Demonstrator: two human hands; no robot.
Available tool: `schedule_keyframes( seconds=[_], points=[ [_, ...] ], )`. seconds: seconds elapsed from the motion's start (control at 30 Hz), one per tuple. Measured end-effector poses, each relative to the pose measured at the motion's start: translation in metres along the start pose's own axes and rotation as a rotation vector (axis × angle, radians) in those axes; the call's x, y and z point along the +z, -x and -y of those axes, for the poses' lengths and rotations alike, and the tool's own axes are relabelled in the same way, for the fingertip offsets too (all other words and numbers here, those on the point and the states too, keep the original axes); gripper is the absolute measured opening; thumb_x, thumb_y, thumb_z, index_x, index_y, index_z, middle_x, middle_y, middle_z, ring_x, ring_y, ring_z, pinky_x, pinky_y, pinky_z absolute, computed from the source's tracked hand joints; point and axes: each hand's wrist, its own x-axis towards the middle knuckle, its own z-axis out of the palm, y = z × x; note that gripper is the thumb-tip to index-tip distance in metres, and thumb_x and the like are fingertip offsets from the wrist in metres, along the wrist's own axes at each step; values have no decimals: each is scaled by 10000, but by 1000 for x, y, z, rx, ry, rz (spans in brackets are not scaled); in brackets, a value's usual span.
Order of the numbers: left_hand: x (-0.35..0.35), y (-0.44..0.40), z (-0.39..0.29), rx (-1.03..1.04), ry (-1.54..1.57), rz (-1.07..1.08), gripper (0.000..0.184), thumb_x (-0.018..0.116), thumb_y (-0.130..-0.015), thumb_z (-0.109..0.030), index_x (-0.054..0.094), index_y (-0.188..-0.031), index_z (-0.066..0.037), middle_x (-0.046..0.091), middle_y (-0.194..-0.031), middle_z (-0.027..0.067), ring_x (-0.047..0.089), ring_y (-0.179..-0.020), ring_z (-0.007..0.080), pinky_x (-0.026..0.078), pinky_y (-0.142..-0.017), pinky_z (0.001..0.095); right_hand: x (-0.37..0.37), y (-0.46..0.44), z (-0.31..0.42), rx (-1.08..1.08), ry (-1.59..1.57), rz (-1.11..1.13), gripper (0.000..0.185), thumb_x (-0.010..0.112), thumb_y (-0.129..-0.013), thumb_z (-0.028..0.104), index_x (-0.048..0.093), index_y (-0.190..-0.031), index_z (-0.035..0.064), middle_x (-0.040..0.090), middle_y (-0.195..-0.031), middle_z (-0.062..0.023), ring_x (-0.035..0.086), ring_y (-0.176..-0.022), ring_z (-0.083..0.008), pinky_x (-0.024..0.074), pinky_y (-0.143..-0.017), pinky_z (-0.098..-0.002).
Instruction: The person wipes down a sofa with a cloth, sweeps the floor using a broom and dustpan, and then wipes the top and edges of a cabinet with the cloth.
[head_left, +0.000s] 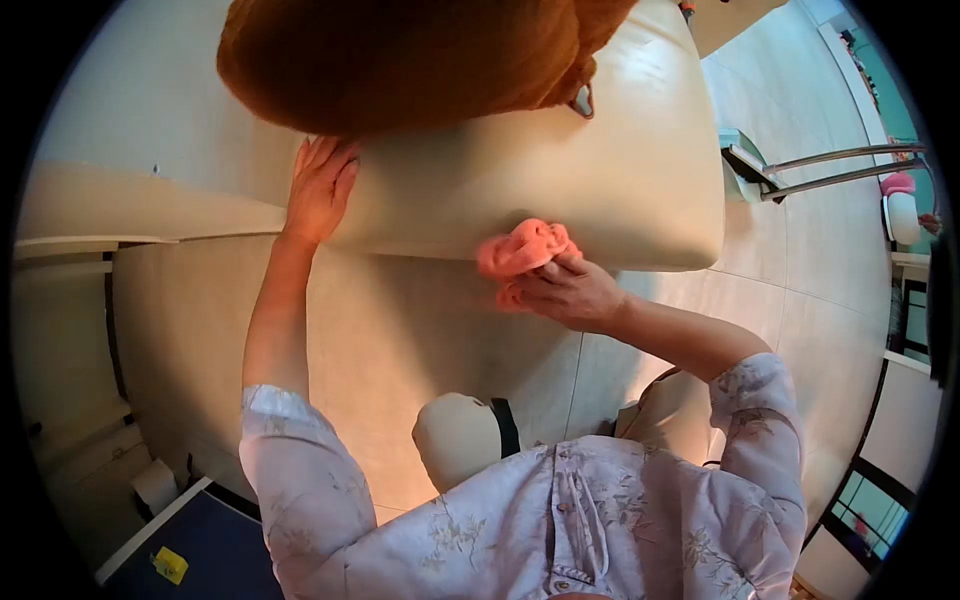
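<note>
A pink cloth (530, 245), bunched with no clear long axis, lies at the front edge of a cream padded seat (640, 180), just beyond the fingertips of the right hand (575, 295), which grips it. The hands are well apart: the left hand (322, 190), off to the cloth's left and much the farther from it, rests spread at the seat's left end, close by a brown furry cushion (400, 60). The right forearm angles in from the side, elbow bent, back of the hand up; the left arm reaches nearly straight ahead.
</note>
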Motion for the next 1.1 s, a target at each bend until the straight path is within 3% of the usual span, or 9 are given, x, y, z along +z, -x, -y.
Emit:
schedule_keyframes(
  seconds=[0.13,0.33,0.43,0.5,0.57,0.67,0.77,0.93,1.1],
  points=[
    [-4,-4,8,-14,172,-21,335,475,-916,-225,549,-1217,-100,499,-1267,84,443,-1182,284,238,-1063,449,-8,-78,15,57,-191,-420,362,587,-611,260,641,-964,202,492,-1111,15,443,-1115,-226,369,-917,-409],
    [3,-3,38,49,192,-45,346,505,-894,-116,527,-1227,-24,462,-1321,168,419,-1219,339,327,-1018,383,38,-205,35,112,39,-299,219,610,-677,220,620,-895,201,498,-1023,1,462,-1046,-220,384,-853,-393],
    [8,3,39,53,179,-106,376,514,-899,-237,529,-1259,-130,445,-1347,122,406,-1239,294,316,-993,408,52,-170,26,421,-1209,-213,189,578,-742,220,615,-905,132,470,-920,-25,491,-948,-173,378,-814,-383],
    [9,-4,34,43,175,-126,383,507,-900,-251,520,-1267,-145,443,-1349,114,403,-1241,289,330,-975,419,98,-110,30,-7,346,-63,109,578,-715,184,500,-779,141,434,-869,-21,481,-866,-127,371,-742,-323],
    [12,-6,35,41,137,-133,384,496,-903,-266,518,-1269,-151,443,-1351,109,400,-1244,285,332,-970,433,111,-85,27,-256,1119,27,137,578,-702,166,443,-716,146,416,-843,-20,475,-824,-104,367,-706,-293],
    [13,-2,32,41,111,-149,387,473,-910,-296,518,-1269,-158,447,-1348,100,399,-1246,285,335,-960,458,109,-86,37,359,-607,680,125,591,-668,160,527,-776,171,452,-840,-22,501,-845,-158,394,-729,-271],
    [12,-3,30,48,113,-173,393,454,-914,-324,520,-1268,-165,454,-1342,96,401,-1243,295,330,-962,473,95,-167,64,-72,-61,-221,314,554,-744,248,565,-1052,188,485,-1054,-8,493,-977,-148,399,-872,-287],
    [21,3,39,27,89,-222,408,462,-905,-351,521,-1268,-175,454,-1345,95,406,-1239,299,313,-990,472,200,-219,75,325,-494,171,520,496,-814,509,462,-1265,252,447,-1256,30,447,-1120,-118,334,-1006,-327],
    [20,1,35,2,124,-253,400,485,-889,-359,537,-1248,-191,460,-1334,90,425,-1220,298,318,-990,480,193,-122,61,230,-623,387,390,471,-831,384,482,-1179,208,463,-1112,21,461,-1015,-121,373,-880,-311]
  ],
)
